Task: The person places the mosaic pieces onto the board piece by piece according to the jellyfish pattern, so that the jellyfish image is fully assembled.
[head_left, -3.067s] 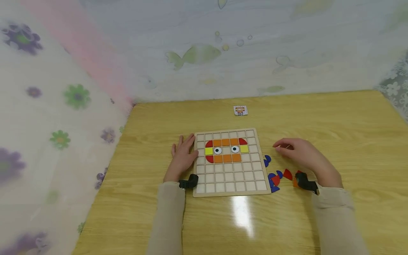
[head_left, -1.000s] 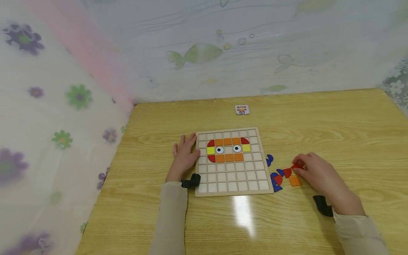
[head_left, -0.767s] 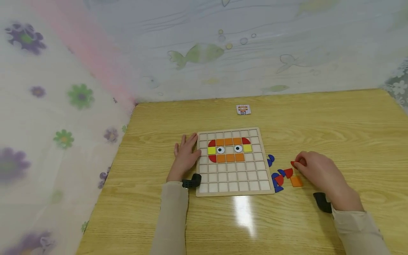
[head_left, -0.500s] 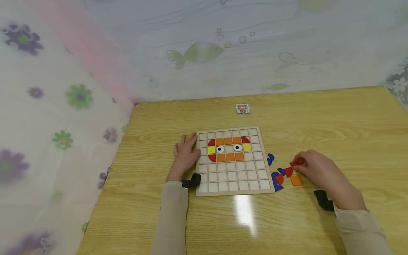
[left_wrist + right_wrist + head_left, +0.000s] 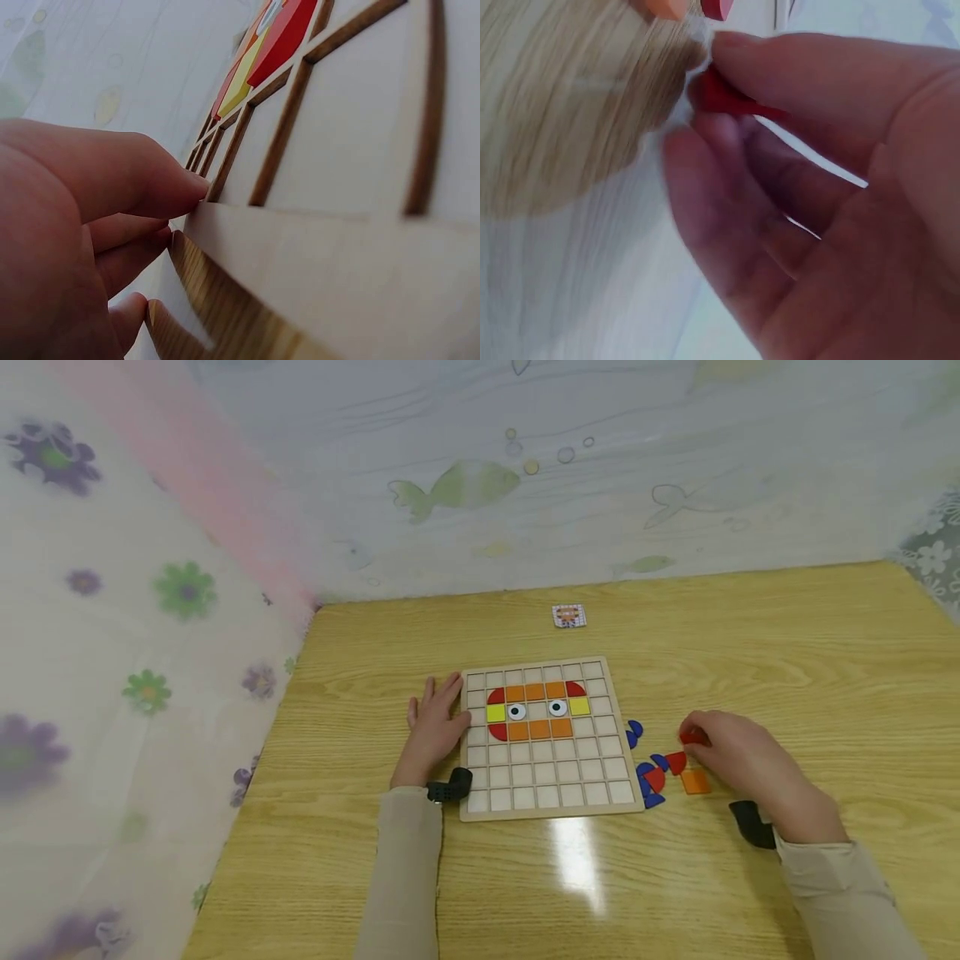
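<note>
My left hand [image 5: 433,727] lies at the left edge of a wooden grid board [image 5: 525,777], its thumb on the rim and its fingers stretched out along the side. Between thumb and fingertips my right hand [image 5: 742,760] pinches a red quarter-circle tile [image 5: 731,97], just right of the loose pieces. Set in the board are orange squares [image 5: 535,692], yellow squares [image 5: 580,706], red rounded corner tiles [image 5: 497,732] and two white eye discs [image 5: 517,712]. The cell right of the lower orange row, under the right yellow square, is bare wood.
Right of the board lie several blue pieces [image 5: 635,728], a red tile [image 5: 677,763], another red tile [image 5: 655,780] among the blue ones, and an orange square [image 5: 695,781]. A small picture card [image 5: 568,616] lies behind the board. Patterned walls stand behind and left of the table.
My right hand came down from beside the board to the loose pieces and took hold of the red tile, turning it in its fingers. My left hand stays at the board's edge.
</note>
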Demonstrator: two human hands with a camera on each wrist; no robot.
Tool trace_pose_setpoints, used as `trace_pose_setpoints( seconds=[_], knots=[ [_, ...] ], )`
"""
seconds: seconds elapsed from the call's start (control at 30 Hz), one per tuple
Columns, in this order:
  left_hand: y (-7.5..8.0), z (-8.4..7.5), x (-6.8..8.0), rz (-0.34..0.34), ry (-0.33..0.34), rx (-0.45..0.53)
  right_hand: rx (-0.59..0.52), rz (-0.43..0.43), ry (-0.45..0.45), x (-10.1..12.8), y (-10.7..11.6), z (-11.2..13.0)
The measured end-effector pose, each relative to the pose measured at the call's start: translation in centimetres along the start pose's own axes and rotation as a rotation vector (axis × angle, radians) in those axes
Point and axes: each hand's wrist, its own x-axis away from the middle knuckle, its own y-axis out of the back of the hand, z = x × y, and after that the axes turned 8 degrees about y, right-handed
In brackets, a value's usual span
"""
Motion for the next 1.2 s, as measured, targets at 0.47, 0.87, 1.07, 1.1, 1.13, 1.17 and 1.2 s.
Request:
trace_pose_setpoints(
  seconds=[0.47,0.87,1.07,1.1,1.13,1.17,1.2],
  knots=[
    [-0.2,0.2,-0.2,0.000,0.013,-0.004,-0.219,-0.044,-0.017,-3.3,-0.5,2.8],
    [-0.1,0.0,-0.2,0.002,0.008,-0.015,-0.238,-0.051,0.099,-5.8,-1.1,5.1],
    [-0.1,0.1,-0.3,0.004,0.005,-0.015,-0.287,-0.045,0.081,-6.6,-1.4,5.6],
    [-0.1,0.1,-0.3,0.005,0.006,-0.014,-0.279,-0.055,0.079,-6.8,-1.6,5.6],
    [-0.1,0.1,-0.3,0.005,0.008,-0.013,-0.273,-0.064,0.075,-6.9,-1.7,5.6],
    [-0.1,0.1,-0.3,0.004,0.010,-0.012,-0.267,-0.072,0.072,-7.0,-1.8,5.6],
    [-0.1,0.1,-0.3,0.003,0.011,-0.012,-0.262,-0.078,0.068,-7.1,-2.0,5.6]
  ],
)
